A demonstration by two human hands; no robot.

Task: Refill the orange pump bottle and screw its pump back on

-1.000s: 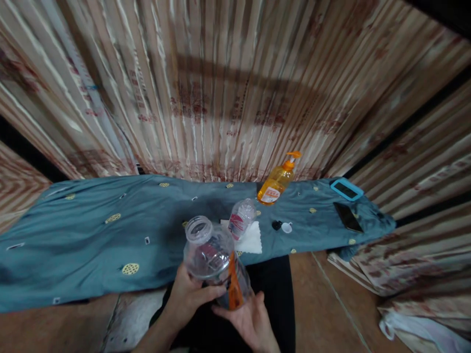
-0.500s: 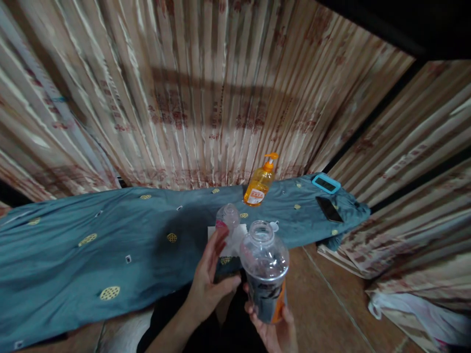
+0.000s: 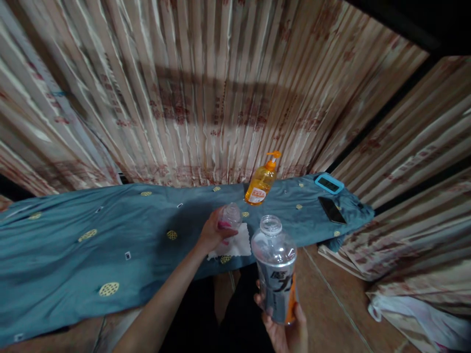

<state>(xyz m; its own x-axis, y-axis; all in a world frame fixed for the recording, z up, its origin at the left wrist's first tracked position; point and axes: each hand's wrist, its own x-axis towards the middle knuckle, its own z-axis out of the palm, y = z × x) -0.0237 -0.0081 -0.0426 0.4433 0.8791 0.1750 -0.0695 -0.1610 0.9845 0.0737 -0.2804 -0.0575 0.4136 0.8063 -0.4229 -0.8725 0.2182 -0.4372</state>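
Note:
My left hand (image 3: 215, 233) is wrapped round a small clear plastic bottle (image 3: 232, 214) that has a pink patch on its side. Under that bottle lies a white napkin (image 3: 241, 242) on the teal cloth. In my right hand (image 3: 281, 328) is a larger clear bottle (image 3: 276, 274) with a grey and orange label, held upright in front of the bench edge, its mouth uncapped. Beyond both hands stands an amber pump bottle (image 3: 260, 185) with an orange pump head.
A teal cloth (image 3: 136, 225) with yellow pineapple prints covers the long bench. At its right end lie a blue-framed device (image 3: 328, 184) and a dark phone (image 3: 331, 210). Patterned curtains (image 3: 206, 98) hang behind and to the right. Brown floor tiles (image 3: 327, 294) show below.
My left hand has reached forward and closed round the small clear bottle. The large bottle in my right hand has shifted slightly right, its label now facing me more.

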